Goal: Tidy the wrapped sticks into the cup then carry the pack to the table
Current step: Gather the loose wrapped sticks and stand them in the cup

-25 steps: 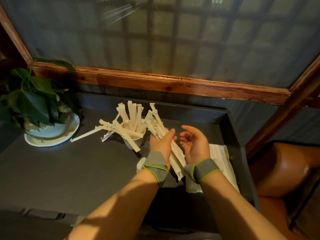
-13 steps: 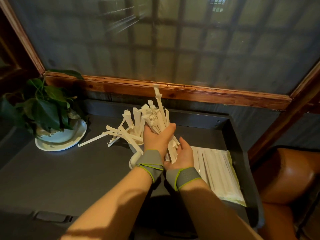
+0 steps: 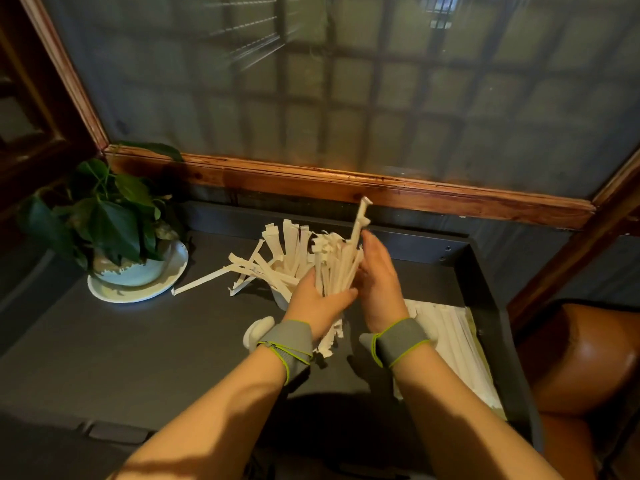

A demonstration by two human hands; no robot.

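A bundle of white paper-wrapped sticks stands upright between my hands. My left hand is closed around its lower part and my right hand presses flat against its right side. One stick pokes higher than the others. Behind my left hand a white cup holds more wrapped sticks, which fan out to the left; one of them lies on the dark counter. The clear pack of wrapped sticks lies flat on the counter to the right, partly under my right wrist.
A potted green plant on a white saucer stands at the counter's left. A wooden-framed glass partition runs along the back. The counter has a raised dark rim on the right, with a brown leather seat beyond it.
My left hand has lifted the bundle from slanted to upright. My right hand has moved from under the bundle's base to its right side.
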